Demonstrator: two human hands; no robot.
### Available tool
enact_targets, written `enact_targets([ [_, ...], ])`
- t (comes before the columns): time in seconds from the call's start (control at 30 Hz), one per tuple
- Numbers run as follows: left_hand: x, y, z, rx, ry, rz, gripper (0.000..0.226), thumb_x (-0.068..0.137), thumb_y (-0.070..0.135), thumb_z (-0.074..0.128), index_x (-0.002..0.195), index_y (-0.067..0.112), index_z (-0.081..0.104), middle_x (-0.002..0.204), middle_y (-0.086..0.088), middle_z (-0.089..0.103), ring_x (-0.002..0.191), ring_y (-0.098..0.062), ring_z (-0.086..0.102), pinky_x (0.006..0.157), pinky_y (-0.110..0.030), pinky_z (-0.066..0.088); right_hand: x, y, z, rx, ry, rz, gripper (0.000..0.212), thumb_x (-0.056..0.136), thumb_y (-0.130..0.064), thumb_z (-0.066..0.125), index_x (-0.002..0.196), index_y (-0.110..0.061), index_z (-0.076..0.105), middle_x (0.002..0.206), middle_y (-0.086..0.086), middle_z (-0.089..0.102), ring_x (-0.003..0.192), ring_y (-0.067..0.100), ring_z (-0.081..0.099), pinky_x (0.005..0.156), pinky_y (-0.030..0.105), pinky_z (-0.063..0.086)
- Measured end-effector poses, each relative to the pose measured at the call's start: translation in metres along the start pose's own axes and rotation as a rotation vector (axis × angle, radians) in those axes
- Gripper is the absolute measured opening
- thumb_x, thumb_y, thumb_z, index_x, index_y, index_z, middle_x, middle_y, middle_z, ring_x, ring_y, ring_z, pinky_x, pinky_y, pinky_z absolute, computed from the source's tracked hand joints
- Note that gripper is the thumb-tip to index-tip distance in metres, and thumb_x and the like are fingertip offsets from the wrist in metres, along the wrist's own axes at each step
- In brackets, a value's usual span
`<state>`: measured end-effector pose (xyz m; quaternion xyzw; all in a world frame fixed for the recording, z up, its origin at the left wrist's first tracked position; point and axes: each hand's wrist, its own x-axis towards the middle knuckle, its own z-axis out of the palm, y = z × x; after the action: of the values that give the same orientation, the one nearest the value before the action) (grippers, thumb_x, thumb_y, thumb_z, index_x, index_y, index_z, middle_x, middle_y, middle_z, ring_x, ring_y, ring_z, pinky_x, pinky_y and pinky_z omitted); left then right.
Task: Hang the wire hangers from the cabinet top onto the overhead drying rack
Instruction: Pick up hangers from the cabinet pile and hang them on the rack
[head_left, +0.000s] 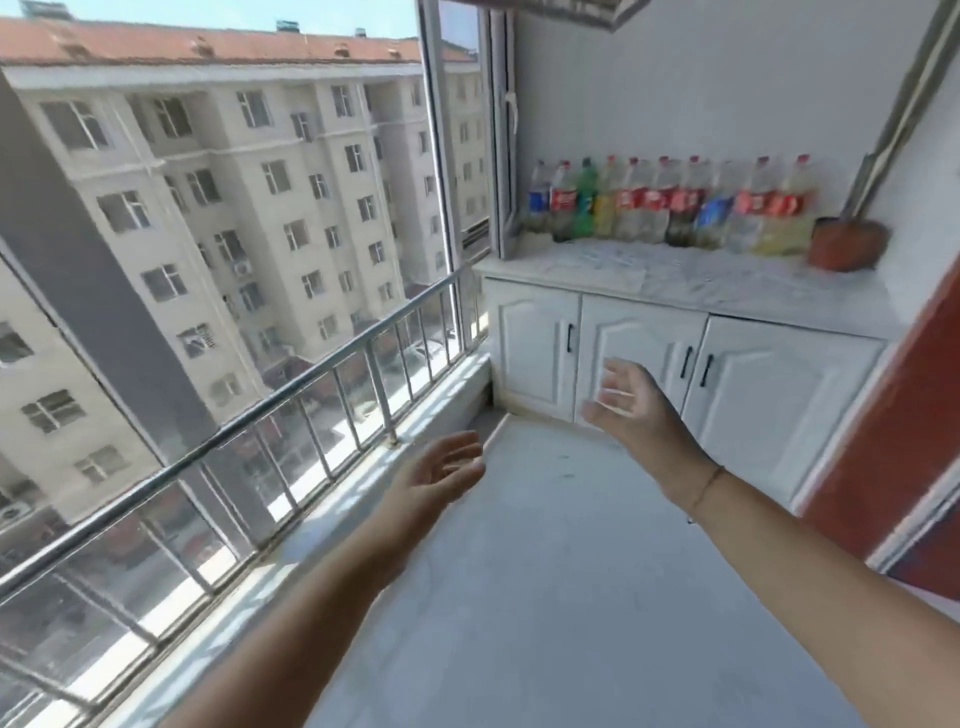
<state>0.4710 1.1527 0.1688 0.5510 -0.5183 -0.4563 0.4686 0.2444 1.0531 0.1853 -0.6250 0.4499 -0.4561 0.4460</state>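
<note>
Currently both hands are hovering out in front of the body over the balcony floor, well short of the cabinet. The left hand (441, 467) is lying palm-up with its fingers relaxed and spread, holding nothing. The right hand (628, 400) is raised a little higher in front of the cabinet doors (535, 348), fingers straight and apart, also holding nothing.

The wire hangers (608, 260) are showing only as faint pale outlines lying flat on the marbled cabinet top (727, 296), in front of the row of bottles (670, 202) and left of the orange-red container (844, 244). Motion blur is smearing them, so I cannot tell their count or whether they are tangled.

Only a grey patterned edge (571, 13) is showing at the top of the frame, and I cannot tell whether it belongs to the overhead drying rack.

Handling judgement: thin wire hangers are likely running light and springy, stiff enough to keep shape but easy to bend if squeezed across the triangle. Lying flat on smooth stone they are probably sliding rather than lifting, and hooks are prone to catching on one another. I am favouring a pinch at the neck just under the hook, or curling the fingers round the top of the shoulder wire. That leaves the hook free for the rack bar. Lifting one at a time, or checking that the hooks are aligned before taking several, is looking safer. The nearby bottles are at risk of being knocked by a sweeping reach.
</note>
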Motion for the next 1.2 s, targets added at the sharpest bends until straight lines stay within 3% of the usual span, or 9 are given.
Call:
enact_targets([
  [0.2,0.141,-0.004,0.044,0.006,-0.117,0.012,0.041,0.074,0.036,0.066,0.115,0.034,0.059,0.119,0.01,0.065,0.111,-0.005,0.061,0.097,-0.03,0.047,0.09,0.039,-0.071,-0.033,0.152,0.015,0.057,0.08,-0.018,0.07,0.129,-0.024,0.041,0.126,0.002,0.046,0.115,0.017,0.05,0.097,0.03,0.041],
  [0.33,0.238,0.003,0.078,-0.034,-0.199,0.003,0.047,0.072,0.04,0.066,0.118,0.033,0.058,0.12,0.01,0.065,0.112,-0.007,0.06,0.097,-0.031,0.046,0.162,0.058,-0.115,-0.076,0.236,0.025,0.056,0.079,-0.016,0.071,0.124,-0.029,0.04,0.127,0.002,0.045,0.115,0.018,0.049,0.096,0.028,0.04],
  [0.43,0.305,0.01,0.107,-0.037,-0.256,-0.003,0.059,0.064,0.047,0.068,0.12,0.03,0.058,0.121,0.008,0.064,0.111,-0.008,0.061,0.095,-0.03,0.047,0.209,0.068,-0.149,-0.115,0.331,0.061,0.06,0.079,-0.017,0.071,0.131,-0.021,0.04,0.127,0.001,0.046,0.114,0.015,0.048,0.095,0.026,0.039],
  [0.57,0.398,0.015,0.152,-0.042,-0.326,-0.01,0.044,0.084,0.026,0.067,0.127,0.023,0.054,0.123,0.004,0.063,0.113,-0.011,0.059,0.096,-0.032,0.047,0.266,0.089,-0.197,-0.117,0.42,0.103,0.061,0.08,-0.016,0.07,0.133,-0.017,0.04,0.125,0.002,0.046,0.114,0.015,0.048,0.098,0.027,0.039],
  [0.63,0.436,0.015,0.175,-0.051,-0.345,-0.012,0.041,0.087,0.02,0.064,0.127,0.021,0.054,0.122,0.004,0.062,0.113,-0.011,0.059,0.095,-0.03,0.047,0.293,0.103,-0.221,-0.123,0.455,0.126,0.06,0.081,-0.019,0.069,0.133,-0.017,0.039,0.126,0.004,0.045,0.113,0.015,0.048,0.092,0.023,0.04],
  [0.73,0.493,0.016,0.209,-0.061,-0.352,-0.011,0.041,0.087,0.021,0.065,0.126,0.021,0.054,0.122,0.004,0.062,0.113,-0.011,0.059,0.093,-0.028,0.047,0.339,0.126,-0.257,-0.117,0.479,0.152,0.058,0.083,-0.02,0.066,0.134,-0.016,0.04,0.124,0.004,0.045,0.111,0.014,0.048,0.08,0.015,0.039],
  [0.9,0.589,0.014,0.268,-0.042,-0.34,-0.017,0.034,0.088,0.021,0.063,0.122,0.024,0.057,0.122,0.006,0.063,0.112,-0.009,0.059,0.092,-0.028,0.047,0.428,0.172,-0.321,-0.115,0.484,0.172,0.054,0.085,-0.017,0.064,0.133,-0.014,0.041,0.129,0.006,0.046,0.111,0.015,0.048,0.088,0.023,0.035],
  [1.2,0.743,0.01,0.364,-0.026,-0.3,-0.094,0.026,0.089,0.024,0.063,0.114,0.029,0.059,0.12,0.004,0.064,0.111,-0.013,0.059,0.096,-0.032,0.046,0.573,0.24,-0.428,-0.094,0.458,0.297,0.055,0.082,-0.019,0.068,0.13,-0.013,0.043,0.126,0.01,0.048,0.112,0.021,0.052,0.092,0.03,0.041],
])
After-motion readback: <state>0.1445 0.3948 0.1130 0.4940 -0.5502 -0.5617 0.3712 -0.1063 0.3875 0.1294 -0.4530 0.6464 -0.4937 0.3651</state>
